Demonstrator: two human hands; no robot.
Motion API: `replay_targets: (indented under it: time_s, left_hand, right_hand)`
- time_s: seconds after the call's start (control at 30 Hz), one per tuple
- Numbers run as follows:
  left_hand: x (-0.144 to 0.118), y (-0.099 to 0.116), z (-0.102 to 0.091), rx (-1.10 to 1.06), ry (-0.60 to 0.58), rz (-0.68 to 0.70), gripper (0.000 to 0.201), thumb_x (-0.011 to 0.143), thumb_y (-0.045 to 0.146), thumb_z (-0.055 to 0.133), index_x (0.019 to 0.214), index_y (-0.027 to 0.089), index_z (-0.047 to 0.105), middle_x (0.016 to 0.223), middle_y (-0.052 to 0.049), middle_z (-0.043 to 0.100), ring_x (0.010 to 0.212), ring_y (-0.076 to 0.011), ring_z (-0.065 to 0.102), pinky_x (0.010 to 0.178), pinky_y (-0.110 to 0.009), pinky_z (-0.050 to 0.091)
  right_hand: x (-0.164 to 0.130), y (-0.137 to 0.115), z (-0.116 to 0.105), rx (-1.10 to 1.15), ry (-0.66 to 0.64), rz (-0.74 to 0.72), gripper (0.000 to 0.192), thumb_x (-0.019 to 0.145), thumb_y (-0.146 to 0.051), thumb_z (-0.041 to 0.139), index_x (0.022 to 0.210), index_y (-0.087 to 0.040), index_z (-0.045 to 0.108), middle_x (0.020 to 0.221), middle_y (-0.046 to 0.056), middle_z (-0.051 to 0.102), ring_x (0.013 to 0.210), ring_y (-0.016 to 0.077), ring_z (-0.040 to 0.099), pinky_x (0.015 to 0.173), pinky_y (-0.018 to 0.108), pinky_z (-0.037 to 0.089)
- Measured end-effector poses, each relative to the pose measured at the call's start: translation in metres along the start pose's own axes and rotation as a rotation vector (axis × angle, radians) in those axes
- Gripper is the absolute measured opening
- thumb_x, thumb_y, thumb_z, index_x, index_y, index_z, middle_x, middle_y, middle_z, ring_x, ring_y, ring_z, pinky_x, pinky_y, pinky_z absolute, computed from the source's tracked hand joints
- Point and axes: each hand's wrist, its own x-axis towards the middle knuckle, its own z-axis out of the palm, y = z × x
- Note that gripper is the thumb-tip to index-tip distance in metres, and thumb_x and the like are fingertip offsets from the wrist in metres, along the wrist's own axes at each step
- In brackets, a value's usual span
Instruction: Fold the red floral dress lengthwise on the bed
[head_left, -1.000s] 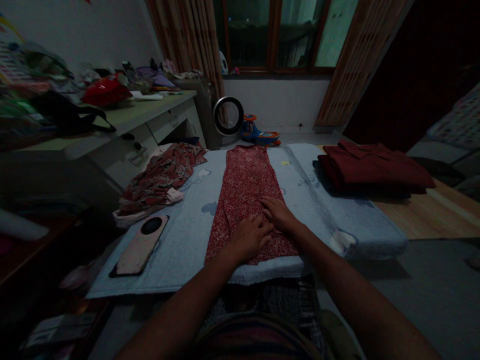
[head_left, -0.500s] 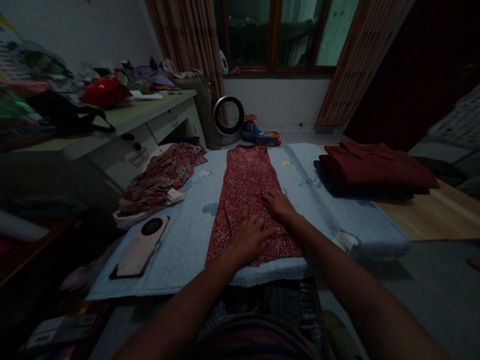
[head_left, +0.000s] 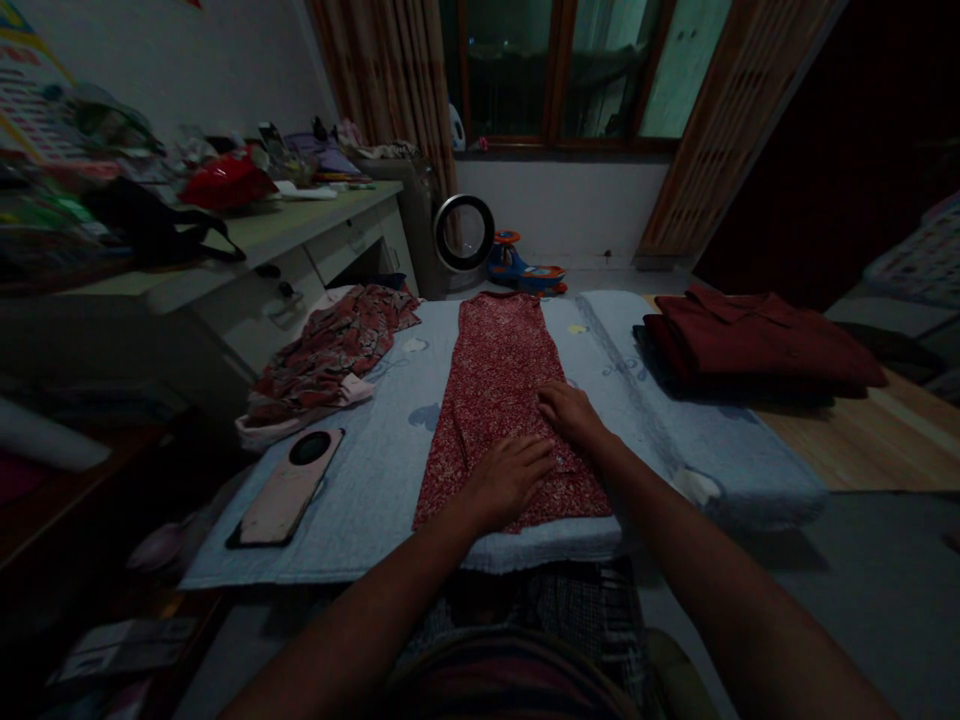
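Note:
A long red speckled garment (head_left: 495, 370) lies flat, folded into a narrow strip, on a light blue padded mat (head_left: 375, 470). My left hand (head_left: 510, 480) rests palm down on the garment's near end, fingers spread. Palm down as well, my right hand (head_left: 574, 412) lies a little farther up, on the strip's right edge. Neither hand grips the cloth.
A patterned red garment (head_left: 330, 350) lies crumpled at the mat's left. A phone (head_left: 289, 487) sits on the mat's near left. Folded dark red clothes (head_left: 750, 340) are stacked at the right. A cluttered desk (head_left: 247, 235) stands left; a fan (head_left: 463, 232) and toy (head_left: 521, 270) are beyond.
My right hand has slid slightly farther up and right along the garment. My left hand stays near the hem. The view shifted a little.

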Motion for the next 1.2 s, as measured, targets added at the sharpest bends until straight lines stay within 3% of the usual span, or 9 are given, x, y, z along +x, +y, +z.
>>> replay_targets:
  time_s: [0.13, 0.4, 0.5, 0.73, 0.97, 1.1, 1.2]
  left_hand:
    - [0.002, -0.002, 0.002, -0.056, -0.017, 0.008, 0.038, 0.101, 0.026, 0.047, 0.139, 0.027, 0.052, 0.148, -0.001, 0.053, 0.137, -0.0171, 0.045, 0.118, -0.041, 0.030]
    - [0.002, 0.000, -0.003, -0.056, -0.033, 0.015, 0.043, 0.103, 0.023, 0.041, 0.142, 0.037, 0.048, 0.148, 0.002, 0.053, 0.133, -0.0170, 0.050, 0.116, -0.043, 0.032]
    - [0.002, -0.001, 0.000, -0.041, -0.025, 0.018, 0.042, 0.103, 0.023, 0.042, 0.141, 0.038, 0.050, 0.147, 0.002, 0.053, 0.133, -0.0172, 0.050, 0.115, -0.043, 0.032]
    - [0.003, -0.004, 0.004, -0.045, -0.012, 0.039, 0.044, 0.101, 0.020, 0.044, 0.140, 0.037, 0.052, 0.146, 0.001, 0.055, 0.132, -0.0173, 0.050, 0.114, -0.042, 0.034]
    - [0.001, -0.003, 0.003, -0.040, -0.003, 0.041, 0.044, 0.100, 0.020, 0.045, 0.140, 0.037, 0.051, 0.144, 0.000, 0.056, 0.129, -0.0185, 0.052, 0.113, -0.044, 0.034]
    - [0.001, -0.003, 0.003, -0.047, -0.009, 0.034, 0.044, 0.100, 0.021, 0.046, 0.140, 0.037, 0.051, 0.144, 0.000, 0.056, 0.130, -0.0189, 0.052, 0.113, -0.044, 0.034]
    - [0.002, -0.003, 0.002, -0.051, -0.016, 0.035, 0.044, 0.100, 0.020, 0.046, 0.141, 0.036, 0.051, 0.145, 0.000, 0.054, 0.130, -0.0189, 0.051, 0.114, -0.044, 0.033]
  right_hand:
    - [-0.002, -0.001, -0.001, -0.038, -0.031, 0.036, 0.031, 0.098, -0.030, 0.050, 0.126, -0.019, 0.060, 0.135, 0.011, 0.060, 0.122, 0.0240, 0.054, 0.103, 0.039, 0.038]
    - [0.012, 0.006, -0.003, -0.066, -0.038, 0.157, 0.026, 0.096, -0.025, 0.051, 0.118, -0.020, 0.066, 0.125, 0.012, 0.065, 0.113, 0.0252, 0.058, 0.096, 0.036, 0.042]
    - [0.011, 0.010, -0.003, -0.024, -0.061, 0.135, 0.027, 0.097, -0.028, 0.052, 0.119, -0.021, 0.065, 0.127, 0.009, 0.065, 0.114, 0.0223, 0.059, 0.096, 0.033, 0.043]
    - [-0.004, 0.014, 0.001, 0.017, -0.092, 0.063, 0.058, 0.089, -0.048, 0.063, 0.139, -0.019, 0.051, 0.149, 0.013, 0.048, 0.135, 0.0292, 0.045, 0.108, 0.045, 0.036]
    - [0.004, 0.011, 0.002, -0.010, -0.038, 0.108, 0.031, 0.097, -0.032, 0.051, 0.125, -0.023, 0.062, 0.134, 0.010, 0.061, 0.122, 0.0249, 0.055, 0.102, 0.040, 0.040]
    - [0.006, 0.011, 0.003, -0.018, -0.005, 0.139, 0.029, 0.097, -0.021, 0.047, 0.121, -0.022, 0.064, 0.130, 0.009, 0.063, 0.118, 0.0232, 0.056, 0.100, 0.037, 0.041]
    - [0.000, 0.009, 0.002, -0.034, 0.029, 0.169, 0.027, 0.096, -0.025, 0.050, 0.119, -0.021, 0.064, 0.132, 0.010, 0.061, 0.121, 0.0244, 0.054, 0.102, 0.039, 0.039]
